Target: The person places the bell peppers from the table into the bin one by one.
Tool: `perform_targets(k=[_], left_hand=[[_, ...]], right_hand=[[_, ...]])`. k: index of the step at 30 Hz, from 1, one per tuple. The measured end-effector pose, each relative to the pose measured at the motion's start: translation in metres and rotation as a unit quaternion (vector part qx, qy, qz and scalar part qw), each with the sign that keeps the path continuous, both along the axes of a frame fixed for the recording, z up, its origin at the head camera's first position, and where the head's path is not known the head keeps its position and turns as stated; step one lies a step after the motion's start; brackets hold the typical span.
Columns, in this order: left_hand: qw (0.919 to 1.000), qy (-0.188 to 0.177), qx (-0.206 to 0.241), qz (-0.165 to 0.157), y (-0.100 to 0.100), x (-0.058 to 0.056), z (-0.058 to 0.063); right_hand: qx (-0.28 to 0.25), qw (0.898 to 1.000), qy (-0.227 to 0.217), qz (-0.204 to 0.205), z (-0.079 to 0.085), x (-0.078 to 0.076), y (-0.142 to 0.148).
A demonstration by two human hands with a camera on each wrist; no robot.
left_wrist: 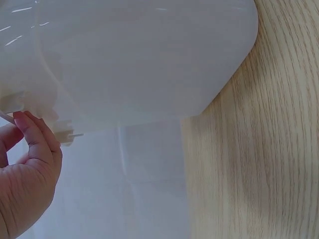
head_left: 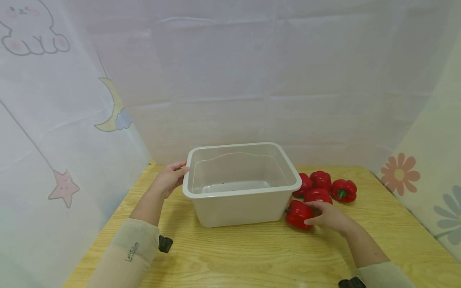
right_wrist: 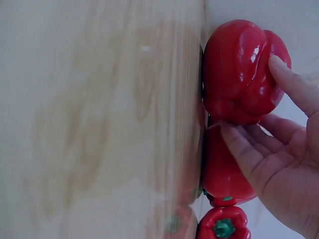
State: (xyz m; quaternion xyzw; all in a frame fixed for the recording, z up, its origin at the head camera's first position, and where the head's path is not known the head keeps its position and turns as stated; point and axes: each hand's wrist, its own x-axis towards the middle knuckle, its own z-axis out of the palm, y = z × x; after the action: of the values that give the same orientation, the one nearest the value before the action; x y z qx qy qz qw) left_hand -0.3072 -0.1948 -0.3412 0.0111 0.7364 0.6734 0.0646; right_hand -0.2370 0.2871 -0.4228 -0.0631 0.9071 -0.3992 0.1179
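On yellowish wood [head_left: 230, 256] — creased cloth [head_left: 252, 80] behind — sit red peppers [head_left: 318, 195].

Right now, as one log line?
left hand: holds bin; right hand: grips nearest pepper; four other peppers: on table, right of bin

Glossy red peppers [head_left: 297, 215], smooth plastic, grained wood
The bin [head_left: 237, 210] looks like pale, smooth plastic with a soft sheen; at its three o'clock the peppers shine slick, with bright highlights. Below, the desk [head_left: 230, 256] shows wood grain under a faint gloss. The backdrop [head_left: 270, 80] at twelve o'clock is matt and creased; the sleeve [head_left: 126, 252] at eight, matt cloth.
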Motion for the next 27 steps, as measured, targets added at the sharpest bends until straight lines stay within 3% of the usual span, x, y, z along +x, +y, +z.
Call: perform_targets(k=[7, 27], left_hand=[[1.0, -0.001, -0.001, -0.003, -0.0002, -0.0003, 0.0], [1.0, -0.002, 0.0, 0.002, 0.0005, -0.0009, -0.001]], right_hand=[[-0.034, 0.999, -0.013, 0.004, -0.0021, -0.0007, -0.0039], [-0.041, 0.999, 0.008, -0.008, -0.0045, -0.0021, -0.0014]])
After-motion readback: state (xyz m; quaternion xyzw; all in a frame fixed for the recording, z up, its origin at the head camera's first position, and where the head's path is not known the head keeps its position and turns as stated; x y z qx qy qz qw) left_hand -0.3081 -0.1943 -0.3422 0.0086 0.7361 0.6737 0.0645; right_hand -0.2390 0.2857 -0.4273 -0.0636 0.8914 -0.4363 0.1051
